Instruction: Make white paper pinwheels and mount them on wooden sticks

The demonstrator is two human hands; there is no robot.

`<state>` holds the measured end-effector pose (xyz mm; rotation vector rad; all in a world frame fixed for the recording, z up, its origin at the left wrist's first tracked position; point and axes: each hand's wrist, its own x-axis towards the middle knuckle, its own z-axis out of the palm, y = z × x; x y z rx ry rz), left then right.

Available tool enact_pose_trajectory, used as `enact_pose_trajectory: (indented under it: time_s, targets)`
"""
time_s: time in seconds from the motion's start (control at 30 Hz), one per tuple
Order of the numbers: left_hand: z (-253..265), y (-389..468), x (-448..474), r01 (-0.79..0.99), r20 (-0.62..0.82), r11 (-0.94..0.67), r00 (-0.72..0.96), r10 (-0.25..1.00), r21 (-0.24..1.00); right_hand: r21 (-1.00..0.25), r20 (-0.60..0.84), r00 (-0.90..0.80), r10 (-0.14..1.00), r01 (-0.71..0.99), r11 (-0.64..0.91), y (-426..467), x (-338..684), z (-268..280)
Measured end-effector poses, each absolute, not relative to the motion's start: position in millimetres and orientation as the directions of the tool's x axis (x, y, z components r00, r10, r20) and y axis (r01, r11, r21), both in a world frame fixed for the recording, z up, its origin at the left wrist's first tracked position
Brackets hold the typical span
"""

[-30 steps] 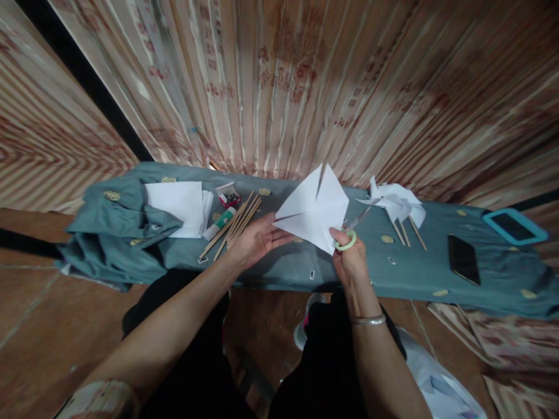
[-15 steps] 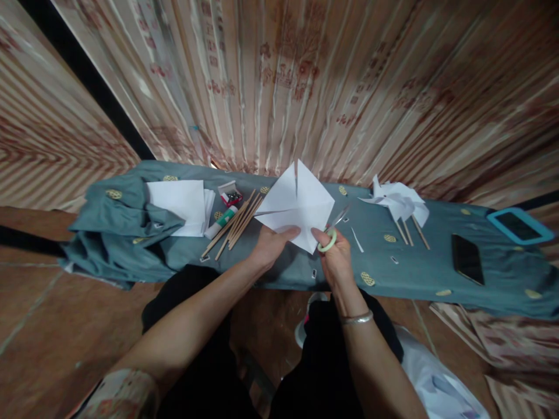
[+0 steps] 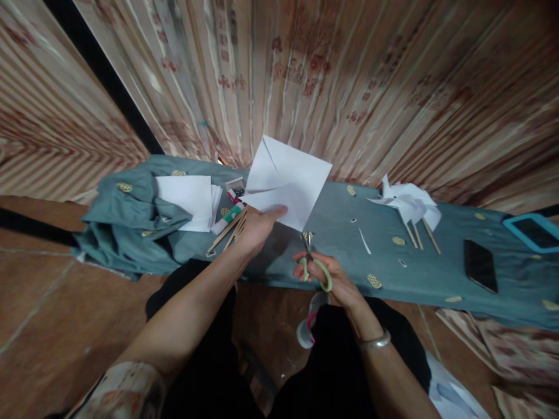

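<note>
My left hand [image 3: 261, 224] pinches a white sheet of paper [image 3: 292, 174] by its near edge, holding it tilted above the cloth. Slits run into the sheet from its upper-left and left corners. In my right hand [image 3: 329, 273] is a pair of scissors [image 3: 311, 262] with pale green handles, fingers closed around them. Their blades point away from me, just below the sheet's nearest corner. Several wooden sticks [image 3: 231, 230] lie partly hidden behind my left hand. A glue stick [image 3: 227, 217] with a green band rests beside them, near a small open box [image 3: 236, 192].
A stack of white paper [image 3: 186, 201] lies on the left of the green-grey cloth [image 3: 279, 273]. To the right are paper pinwheels [image 3: 410, 201] on sticks, a thin paper strip [image 3: 364, 241], a black phone [image 3: 480, 265] and a blue-framed device [image 3: 535, 233]. A curtain [image 3: 305, 87] hangs behind.
The sheet has turned and risen in my left hand. My right hand has let go of the paper and drawn back toward me, bringing the scissors' blades round to point forward.
</note>
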<state>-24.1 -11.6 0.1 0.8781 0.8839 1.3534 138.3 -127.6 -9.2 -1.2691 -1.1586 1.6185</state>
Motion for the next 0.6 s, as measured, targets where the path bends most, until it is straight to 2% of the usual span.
enact_pose_trajectory:
  time_s: [0.27,0.6]
  targets:
    - [1.2,-17.7,-21.3,-0.355,-0.005,0.035,0.084,0.996,0.934,-0.958,-0.281,-0.2,0.939,0.002,-0.287,-124.4,135.0,-8.8]
    - [-5.1,-16.6,-20.1,-0.253,-0.017,0.029,0.051,0.999,0.967,-0.959,-0.283,-0.188,0.94,0.027,-0.283,-123.8,136.3,-11.0]
